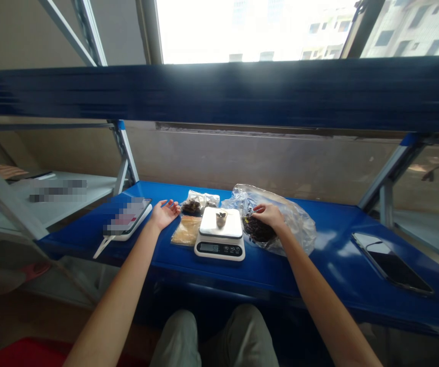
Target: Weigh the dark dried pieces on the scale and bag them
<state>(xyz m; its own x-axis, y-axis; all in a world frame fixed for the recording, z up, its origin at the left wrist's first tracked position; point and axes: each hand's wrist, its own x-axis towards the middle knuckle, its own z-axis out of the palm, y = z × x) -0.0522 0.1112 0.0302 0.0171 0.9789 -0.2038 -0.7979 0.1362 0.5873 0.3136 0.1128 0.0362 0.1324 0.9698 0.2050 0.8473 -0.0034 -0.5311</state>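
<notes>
Two hands flank the kitchen scale (219, 244): the left hand (165, 214) lies open and empty, the right hand (267, 216) half-curled, its hold unclear, on dark dried pieces (257, 230) in the plastic bag (298, 219), likely light, crumbly, best pinched.

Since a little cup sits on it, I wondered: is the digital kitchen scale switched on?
On: the digital kitchen scale has a display showing digits, too small to read.

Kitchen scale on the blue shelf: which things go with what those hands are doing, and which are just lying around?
Part of the job:
right hand, on dark dried pieces in a clear plastic bag
left hand
digital kitchen scale, holding a small cup
small bag of dark pieces
flat bag of tan powder

Just lying about:
black smartphone
tablet
</notes>
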